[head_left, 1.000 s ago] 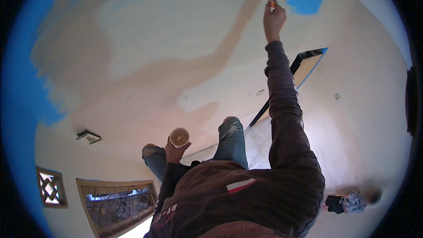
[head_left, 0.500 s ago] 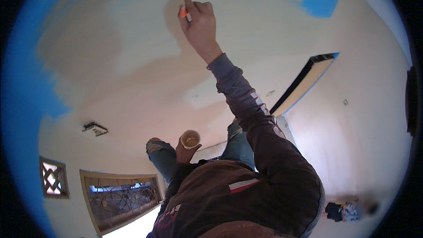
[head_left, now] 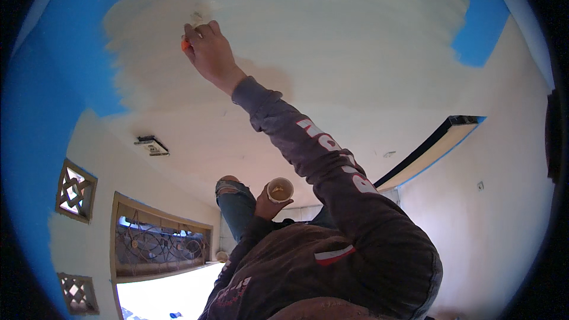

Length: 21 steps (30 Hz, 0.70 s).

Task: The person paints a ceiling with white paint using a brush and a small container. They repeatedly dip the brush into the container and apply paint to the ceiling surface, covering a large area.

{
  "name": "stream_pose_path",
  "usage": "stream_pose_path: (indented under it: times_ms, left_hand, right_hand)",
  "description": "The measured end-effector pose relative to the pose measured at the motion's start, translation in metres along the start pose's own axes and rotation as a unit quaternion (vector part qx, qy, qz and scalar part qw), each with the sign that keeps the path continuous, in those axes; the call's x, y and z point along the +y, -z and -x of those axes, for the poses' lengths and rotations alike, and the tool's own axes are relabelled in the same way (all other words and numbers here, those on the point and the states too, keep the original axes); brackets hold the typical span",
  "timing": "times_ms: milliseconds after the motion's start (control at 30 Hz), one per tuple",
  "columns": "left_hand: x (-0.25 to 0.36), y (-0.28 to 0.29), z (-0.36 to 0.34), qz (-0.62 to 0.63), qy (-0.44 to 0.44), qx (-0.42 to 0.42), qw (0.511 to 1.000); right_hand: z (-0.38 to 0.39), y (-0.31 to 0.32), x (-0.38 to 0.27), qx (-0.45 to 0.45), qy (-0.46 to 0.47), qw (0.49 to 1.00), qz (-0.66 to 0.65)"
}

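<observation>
My right hand [head_left: 208, 52] is raised at the upper left, closed around a paintbrush with an orange handle [head_left: 185, 44]. The brush tip meets the painted surface [head_left: 332, 41], where a wide cream patch covers blue; fingers hide most of the brush. Low in the middle, my left hand [head_left: 266, 207] grips a small white cup [head_left: 282, 202] from its side. Pale cream paint shows inside the cup, whose mouth faces up toward me.
Bare blue [head_left: 95, 53] borders the cream on the left, with another blue area [head_left: 477, 29] upper right. A dark-edged ledge [head_left: 424, 151] slants at right. A small fixture [head_left: 152, 145], a lattice vent [head_left: 76, 191] and a grilled window [head_left: 163, 243] are on the left.
My right hand has moved left across the surface with the paintbrush. The view has shifted, and the left hand still holds the cup. The person at the lower right is out of view.
</observation>
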State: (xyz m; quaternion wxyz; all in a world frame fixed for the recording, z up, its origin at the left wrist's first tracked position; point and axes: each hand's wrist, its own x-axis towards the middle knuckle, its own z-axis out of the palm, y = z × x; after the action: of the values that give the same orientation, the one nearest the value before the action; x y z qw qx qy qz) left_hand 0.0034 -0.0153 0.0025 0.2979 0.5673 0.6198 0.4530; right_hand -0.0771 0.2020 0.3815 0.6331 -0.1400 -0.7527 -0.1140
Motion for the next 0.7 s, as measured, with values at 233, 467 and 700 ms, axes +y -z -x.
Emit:
stream_pose_path:
  times_ms: [233, 467, 700]
  left_hand:
    - [0.002, 0.005, 0.003, 0.023, 0.024, 0.003, 0.999]
    - [-0.007, 0.002, 0.004, 0.002, 0.007, 0.013, 1.0]
    - [-0.001, 0.0, 0.0, -0.004, -0.006, 0.012, 1.0]
  right_hand:
    - [-0.023, -0.015, -0.029, 0.007, -0.013, 0.985, -0.171]
    - [0.001, 0.037, 0.026, 0.08, -0.214, 0.919, -0.322]
    - [0.038, 0.164, 0.105, 0.213, -0.202, 0.953, -0.076]
